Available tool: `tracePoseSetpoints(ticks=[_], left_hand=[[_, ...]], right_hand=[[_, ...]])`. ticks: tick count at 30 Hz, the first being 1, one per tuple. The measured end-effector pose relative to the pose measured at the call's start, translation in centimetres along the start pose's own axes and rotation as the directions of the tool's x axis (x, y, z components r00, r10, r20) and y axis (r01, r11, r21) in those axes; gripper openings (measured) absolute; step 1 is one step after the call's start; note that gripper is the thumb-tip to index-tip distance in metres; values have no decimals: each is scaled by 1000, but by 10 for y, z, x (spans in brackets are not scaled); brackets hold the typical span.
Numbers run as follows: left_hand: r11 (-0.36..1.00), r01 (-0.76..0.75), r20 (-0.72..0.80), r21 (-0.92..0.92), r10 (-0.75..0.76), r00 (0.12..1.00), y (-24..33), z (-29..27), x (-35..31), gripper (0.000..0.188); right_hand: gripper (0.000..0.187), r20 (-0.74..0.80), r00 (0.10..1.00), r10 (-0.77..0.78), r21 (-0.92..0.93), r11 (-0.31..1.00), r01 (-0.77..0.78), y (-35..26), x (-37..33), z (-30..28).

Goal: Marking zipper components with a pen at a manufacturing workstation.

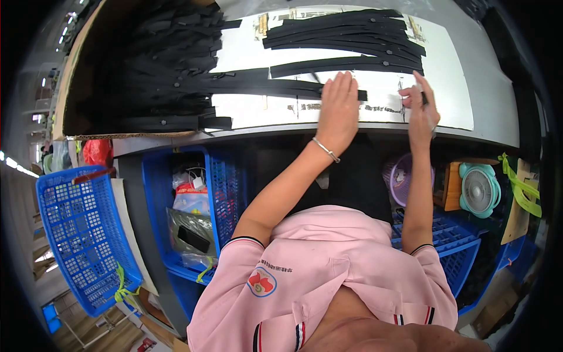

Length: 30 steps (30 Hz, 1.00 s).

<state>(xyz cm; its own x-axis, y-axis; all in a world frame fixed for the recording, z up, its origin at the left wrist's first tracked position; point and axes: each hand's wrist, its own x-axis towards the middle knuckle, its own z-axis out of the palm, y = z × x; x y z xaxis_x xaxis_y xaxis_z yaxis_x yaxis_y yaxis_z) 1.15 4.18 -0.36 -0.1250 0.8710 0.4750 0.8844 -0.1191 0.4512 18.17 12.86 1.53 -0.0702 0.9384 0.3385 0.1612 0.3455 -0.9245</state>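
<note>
My left hand (340,108) lies flat, fingers stretched and together, on a long black fabric strip (264,87) spread across a white board (451,97). The strip's right end shows just past my fingers, and its left part runs into a heap of similar strips. My right hand (421,114) is over the board to the right of that end, thumb and fingers bent. A small dark thing (424,98) shows between its fingers; its kind cannot be made out. Beyond my hands lie a single black strip (346,64) and a bundle of strips (346,32), with small round studs.
A cardboard box (73,82) full of black strips (158,64) stands at the left on the table. Below the table edge are blue plastic crates (226,182), a purple basket (404,179) and a small turquoise fan (481,190). Another blue basket (88,234) is far left.
</note>
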Motion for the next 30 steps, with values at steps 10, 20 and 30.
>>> tracePoseSetpoints(ticks=[10, 20, 30], left_hand=[[999, 24, 80, 32, -27, 996, 0, -16, -18, 58], [958, 166, 64, 232, -185, 981, -28, -51, -54, 66], [942, 233, -9, 242, -238, 971, -59, -73, -70, 67]], right_hand=[[50, 449, 774, -447, -568, 526, 633, 3, -42, 4], [38, 291, 845, -449, -684, 519, 512, 43, -21, -76], [34, 212, 880, -425, -708, 554, 438, 37, -21, -65]])
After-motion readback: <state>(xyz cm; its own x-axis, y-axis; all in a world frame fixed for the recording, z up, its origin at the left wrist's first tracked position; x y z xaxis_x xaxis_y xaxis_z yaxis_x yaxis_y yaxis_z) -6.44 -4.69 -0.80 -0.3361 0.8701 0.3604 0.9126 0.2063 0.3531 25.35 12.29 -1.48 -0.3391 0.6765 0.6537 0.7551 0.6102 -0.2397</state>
